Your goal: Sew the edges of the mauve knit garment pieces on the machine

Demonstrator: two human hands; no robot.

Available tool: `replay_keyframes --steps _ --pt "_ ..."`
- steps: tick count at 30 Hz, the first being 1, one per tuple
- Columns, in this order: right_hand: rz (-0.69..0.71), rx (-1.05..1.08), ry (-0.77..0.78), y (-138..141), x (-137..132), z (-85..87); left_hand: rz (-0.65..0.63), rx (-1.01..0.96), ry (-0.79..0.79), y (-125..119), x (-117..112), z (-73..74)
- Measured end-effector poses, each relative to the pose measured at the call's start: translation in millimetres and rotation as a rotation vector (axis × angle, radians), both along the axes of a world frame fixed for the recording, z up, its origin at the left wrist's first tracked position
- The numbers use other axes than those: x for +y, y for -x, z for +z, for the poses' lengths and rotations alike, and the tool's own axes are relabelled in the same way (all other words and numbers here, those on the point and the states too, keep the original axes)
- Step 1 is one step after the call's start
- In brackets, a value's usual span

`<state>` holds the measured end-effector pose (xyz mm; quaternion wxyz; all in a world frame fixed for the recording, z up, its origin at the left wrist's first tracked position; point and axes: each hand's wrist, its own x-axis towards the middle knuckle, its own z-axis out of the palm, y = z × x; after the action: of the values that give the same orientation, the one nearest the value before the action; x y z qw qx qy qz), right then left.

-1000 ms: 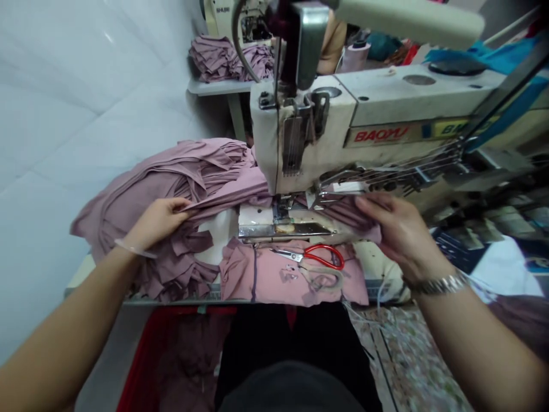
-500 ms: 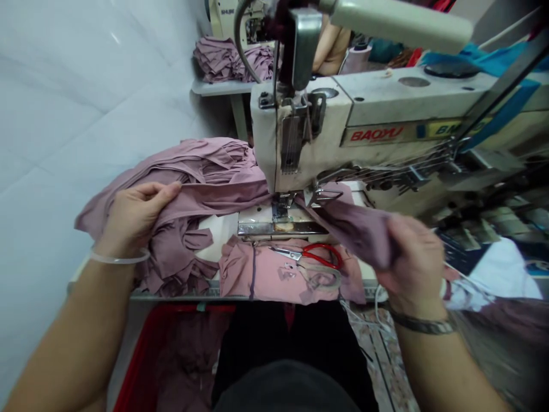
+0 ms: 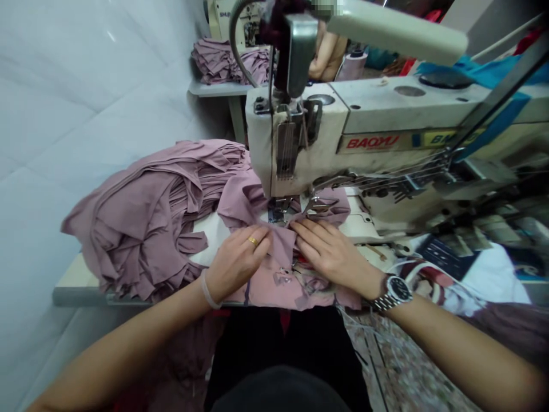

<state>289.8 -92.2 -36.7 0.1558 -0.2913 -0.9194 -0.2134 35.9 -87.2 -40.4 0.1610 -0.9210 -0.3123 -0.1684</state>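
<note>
A mauve fabric piece (image 3: 281, 243) lies at the needle area of the sewing machine (image 3: 295, 143), with one part bunched left of the presser foot. My left hand (image 3: 242, 257), wearing a gold ring, has its fingertips closed on the fabric's near edge. Close beside it, my right hand (image 3: 326, 252) presses together fingers on the same cloth, just in front of the foot; its thumb is mostly hidden. Under both hands, a pink cloth bundle (image 3: 274, 286) covers the table's front edge. Red-handled scissors there are almost wholly covered.
A large heap of mauve fabric pieces (image 3: 146, 217) spreads over the table's left side, against the tiled wall (image 3: 64, 114). Behind stands another table (image 3: 218, 88) with more mauve cloth, and a person's arm (image 3: 326, 54). White cloth (image 3: 493, 280) hangs at right.
Both hands have come inward from wide apart to the front of the presser foot. The fabric, stretched out to both sides before, is now gathered there, and the scissors are mostly covered.
</note>
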Motion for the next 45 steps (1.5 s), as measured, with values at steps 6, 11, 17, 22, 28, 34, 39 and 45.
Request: replay_keyframes --steps 6,11,17,22,28,34,39,45 --pt "-0.088 0.068 0.032 15 0 -7.1 0.213 0.025 0.016 0 -5 4.0" --pt "-0.071 0.163 0.015 18 -2 -17.4 0.133 0.035 0.064 -6 -5 3.6" --pt "-0.204 0.629 0.281 32 -9 -18.1 0.188 0.026 0.023 -19 -10 1.4" --pt "-0.229 0.353 0.11 45 -18 -19.8 0.197 0.007 0.057 -25 -11 -1.7" --pt "-0.254 0.189 0.057 42 -21 -17.4 0.183 -0.021 0.052 -24 -11 -5.0" --pt "-0.256 0.17 0.075 42 -19 -17.0 0.187 -0.032 0.085 -25 -10 -4.2" --pt "-0.227 0.191 0.108 39 -16 -19.0 0.18 -0.032 0.095 -23 -10 -2.0" --pt "-0.247 0.266 0.179 38 -12 -15.9 0.186 -0.024 0.092 -22 -7 0.2"
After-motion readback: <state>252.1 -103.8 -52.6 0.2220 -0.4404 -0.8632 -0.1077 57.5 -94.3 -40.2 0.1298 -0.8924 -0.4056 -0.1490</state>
